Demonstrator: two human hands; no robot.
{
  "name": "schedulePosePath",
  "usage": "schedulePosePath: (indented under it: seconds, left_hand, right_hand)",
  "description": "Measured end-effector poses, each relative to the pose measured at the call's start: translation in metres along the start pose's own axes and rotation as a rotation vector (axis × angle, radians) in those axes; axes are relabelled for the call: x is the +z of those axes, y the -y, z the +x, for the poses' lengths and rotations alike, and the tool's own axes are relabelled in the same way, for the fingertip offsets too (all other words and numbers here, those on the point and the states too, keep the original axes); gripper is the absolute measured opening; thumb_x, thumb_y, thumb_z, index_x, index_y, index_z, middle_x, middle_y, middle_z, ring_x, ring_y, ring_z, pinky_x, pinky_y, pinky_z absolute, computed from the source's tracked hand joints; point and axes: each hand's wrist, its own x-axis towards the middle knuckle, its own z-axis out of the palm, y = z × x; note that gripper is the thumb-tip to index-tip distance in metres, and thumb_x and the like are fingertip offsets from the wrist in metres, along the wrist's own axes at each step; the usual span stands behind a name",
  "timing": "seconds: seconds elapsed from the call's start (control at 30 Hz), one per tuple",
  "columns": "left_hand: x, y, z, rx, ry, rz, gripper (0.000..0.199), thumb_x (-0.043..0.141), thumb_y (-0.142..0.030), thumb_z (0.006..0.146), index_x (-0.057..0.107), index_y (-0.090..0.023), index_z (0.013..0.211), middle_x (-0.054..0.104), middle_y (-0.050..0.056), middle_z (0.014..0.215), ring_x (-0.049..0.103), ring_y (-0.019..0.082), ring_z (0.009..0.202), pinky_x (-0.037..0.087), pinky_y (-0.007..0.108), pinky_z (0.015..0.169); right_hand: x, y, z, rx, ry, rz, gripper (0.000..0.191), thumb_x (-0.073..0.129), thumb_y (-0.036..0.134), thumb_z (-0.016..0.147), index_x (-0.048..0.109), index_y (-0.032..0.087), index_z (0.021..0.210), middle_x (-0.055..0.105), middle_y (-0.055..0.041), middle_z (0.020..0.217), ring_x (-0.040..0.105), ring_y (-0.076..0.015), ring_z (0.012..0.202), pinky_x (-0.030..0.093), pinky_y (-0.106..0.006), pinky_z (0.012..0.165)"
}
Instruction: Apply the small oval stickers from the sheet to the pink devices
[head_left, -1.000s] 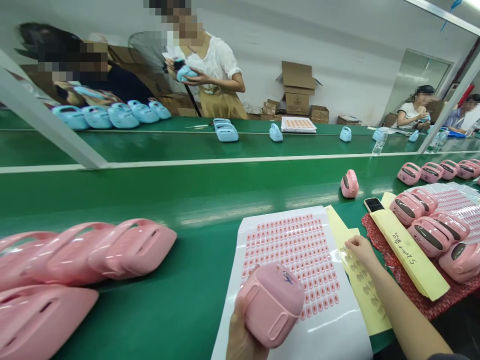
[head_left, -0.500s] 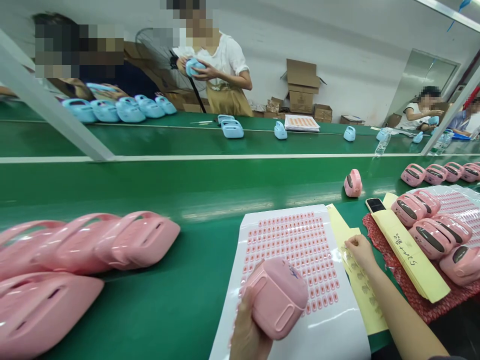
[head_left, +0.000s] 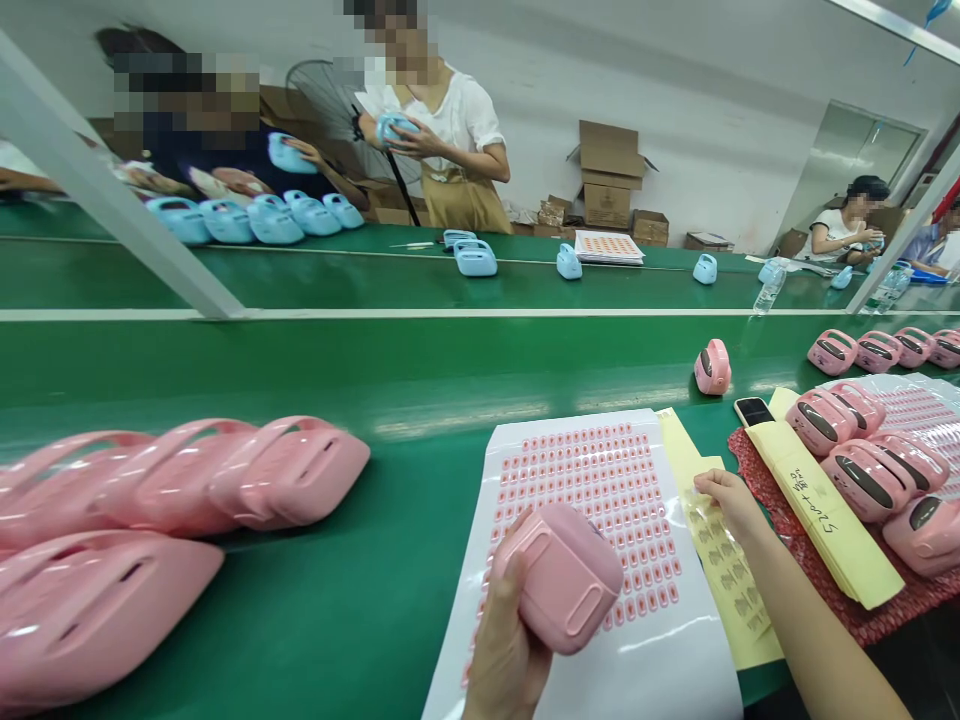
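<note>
My left hand (head_left: 510, 640) grips a rounded pink plastic housing (head_left: 562, 575), tilted above a white sheet of small pink-and-red stickers (head_left: 577, 470). Its plain side, with an oblong raised outline, faces me; a dark mark shows at the top edge. To the right, my right hand (head_left: 739, 505) is closed in a pinch over a yellow sheet (head_left: 731, 575) bearing rows of clear stickers with grey print. Whatever is between those fingertips is too small to make out. The yellow sheet lies beside the white one and partly touches it.
Several pink housings with handles (head_left: 292, 475) line the left of the green table (head_left: 337, 600). At right, more pink housings (head_left: 870, 475), a folded yellow paper (head_left: 825, 510) and a phone (head_left: 752, 411) lie by red bubble wrap (head_left: 862, 625). Across a white rail (head_left: 480, 314), co-workers handle blue housings (head_left: 476, 258).
The housing in my left hand has turned slightly, so its dark mark shows less. My right hand stays pinched over the yellow sheet, with more stickers visible. A co-worker opposite has lifted a blue housing.
</note>
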Motion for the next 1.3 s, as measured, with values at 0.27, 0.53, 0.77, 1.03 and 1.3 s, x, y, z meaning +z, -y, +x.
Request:
schedulePosePath:
  seconds: [0.27,0.53,0.77,1.03,1.3]
  left_hand:
    - [0.013,0.004,0.000,0.027,0.030,0.058,0.070,0.080,-0.050,0.050,0.053,-0.025,0.110,0.063,0.002,0.091,0.063,0.025,0.088,0.053,0.031,0.071]
    - [0.014,0.007,0.000,0.057,0.023,0.056,0.071,0.080,-0.050,0.050,0.051,-0.025,0.110,0.060,0.003,0.100,0.062,0.023,0.089,0.050,0.031,0.071]
    - [0.013,0.004,0.001,0.043,0.014,0.048,0.073,0.081,-0.050,0.047,0.051,-0.025,0.109,0.060,0.002,0.099,0.062,0.021,0.085,0.050,0.028,0.067]
    - [0.013,0.004,0.001,0.036,0.034,0.043,0.078,0.081,-0.049,0.049,0.048,-0.025,0.115,0.061,0.003,0.097,0.063,0.026,0.090,0.051,0.036,0.076]
    - [0.014,0.004,0.006,0.021,-0.063,-0.075,0.049,0.074,-0.035,0.062,0.059,-0.023,0.108,0.067,-0.001,0.083,0.065,0.019,0.077,0.052,0.029,0.070]
  right_hand:
    - [0.056,0.071,-0.063,-0.148,0.367,0.185,0.025,0.071,0.042,0.060,0.060,0.020,0.058,0.057,-0.0061,0.096,0.053,-0.0227,0.097,0.042,-0.031,0.076]
    - [0.075,0.080,-0.068,-0.114,0.392,0.040,0.009,0.068,0.021,0.063,0.060,0.019,0.058,0.051,-0.0056,0.095,0.049,-0.0241,0.106,0.041,-0.032,0.084]
    - [0.077,0.079,-0.068,-0.149,0.381,0.006,0.009,0.068,0.017,0.064,0.061,0.019,0.058,0.052,-0.0049,0.092,0.053,-0.0230,0.098,0.044,-0.033,0.080]
    - [0.084,0.064,-0.073,-0.497,0.228,-0.049,0.009,0.062,0.017,0.071,0.058,0.020,0.064,0.052,-0.0054,0.089,0.055,-0.0210,0.089,0.048,-0.036,0.077]
    - [0.080,0.054,-0.078,-0.923,0.040,0.003,0.009,0.051,0.023,0.085,0.057,0.022,0.079,0.054,-0.0068,0.090,0.057,-0.0212,0.089,0.052,-0.036,0.074]
